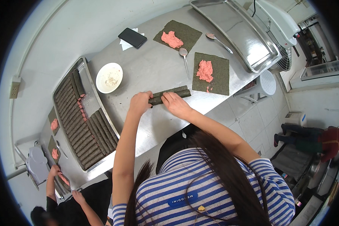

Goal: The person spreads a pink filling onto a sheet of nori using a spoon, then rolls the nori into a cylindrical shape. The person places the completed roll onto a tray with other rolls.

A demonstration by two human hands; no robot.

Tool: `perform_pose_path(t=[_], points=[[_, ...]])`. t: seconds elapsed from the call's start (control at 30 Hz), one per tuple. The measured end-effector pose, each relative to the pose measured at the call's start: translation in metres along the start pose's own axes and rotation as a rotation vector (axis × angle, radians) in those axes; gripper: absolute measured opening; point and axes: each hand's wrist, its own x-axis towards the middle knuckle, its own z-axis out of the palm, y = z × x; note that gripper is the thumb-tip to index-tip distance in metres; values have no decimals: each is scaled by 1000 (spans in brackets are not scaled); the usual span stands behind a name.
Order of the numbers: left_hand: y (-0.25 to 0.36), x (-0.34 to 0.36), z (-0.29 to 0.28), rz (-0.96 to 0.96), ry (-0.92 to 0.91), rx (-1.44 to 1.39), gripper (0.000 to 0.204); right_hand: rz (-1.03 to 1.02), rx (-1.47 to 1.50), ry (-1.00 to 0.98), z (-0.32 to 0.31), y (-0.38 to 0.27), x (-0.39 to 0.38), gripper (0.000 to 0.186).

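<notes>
A dark green seaweed roll point(157, 101) lies on the steel table near its front edge, with a second roll point(181, 89) along its far side. My left hand point(141, 103) grips the left end, fingers closed round it. Further right, my right hand point(176, 104) has its fingers bent over the near roll. To the right is a flat seaweed sheet point(221, 81) topped with pink paste point(205, 71). Another sheet point(192, 35) with pink paste point(171, 39) lies farther back. One spoon point(184, 56) rests between them, a second spoon point(219, 42) beyond.
On the left, a metal tray point(87, 77) holds rows of seaweed rolls. A white bowl point(109, 78) and a black phone point(132, 38) sit nearby. At the far right lies another tray point(239, 30). A co-worker's hands point(78, 196) handle a roll at lower left.
</notes>
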Motion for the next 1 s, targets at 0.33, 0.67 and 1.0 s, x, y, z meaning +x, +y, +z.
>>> perform_pose_path(t=[0.33,0.67,1.0], points=[[15,-8,22,169,232,184,29,44,45,-11,9,9,3,27],[18,-11,19,147,175,190,26,215,19,-131,-15,27,-28,25],[19,-7,17,170,135,193,24,287,7,-279,-35,38,-38,25]])
